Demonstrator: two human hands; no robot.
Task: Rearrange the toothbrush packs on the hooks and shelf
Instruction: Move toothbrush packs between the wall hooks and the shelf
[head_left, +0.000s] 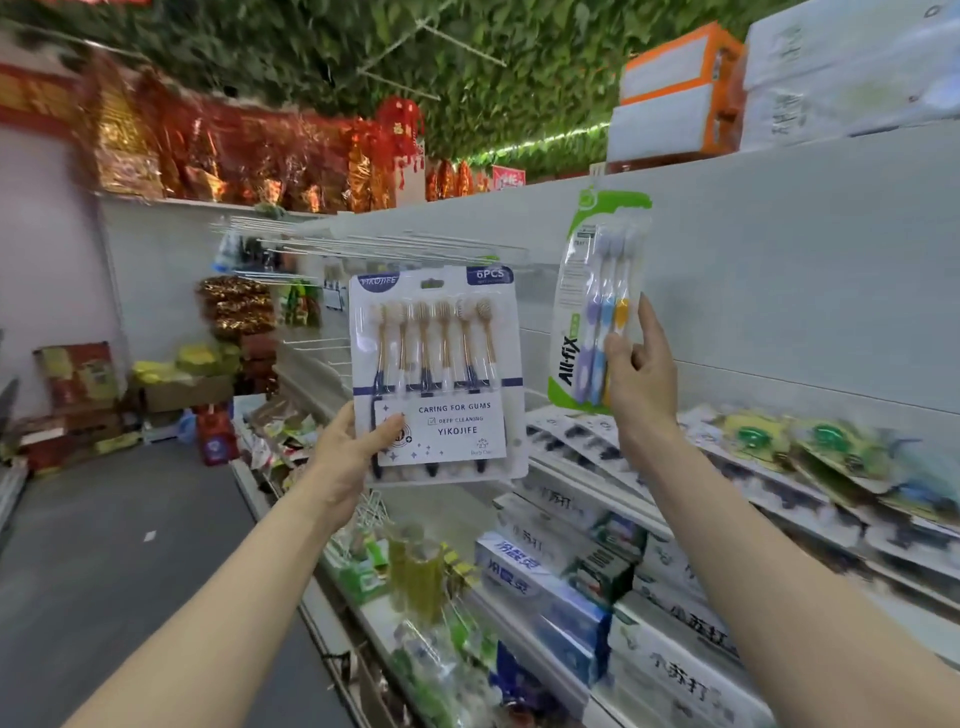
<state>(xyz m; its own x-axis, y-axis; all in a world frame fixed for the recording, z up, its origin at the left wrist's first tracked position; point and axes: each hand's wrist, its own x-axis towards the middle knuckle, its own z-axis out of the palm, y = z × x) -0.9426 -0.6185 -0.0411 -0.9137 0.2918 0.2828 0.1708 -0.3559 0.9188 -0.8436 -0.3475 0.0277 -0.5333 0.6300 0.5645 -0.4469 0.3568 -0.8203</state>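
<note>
My left hand (349, 451) grips the lower left corner of a white six-piece toothbrush pack (436, 374) with gold-handled brushes, held upright in front of the bare wire hooks (363, 244). My right hand (636, 371) pinches the lower part of a green-edged three-brush pack (597, 301), raised against the grey back panel (779, 260). More toothbrush packs (727, 478) lie flat on the shelf below my right hand.
Toothpaste boxes (540, 587) fill the lower shelves. Cartons (675, 98) sit on the top shelf at the right. The aisle floor (130, 545) runs on the left, with boxes and red decorations at its far end.
</note>
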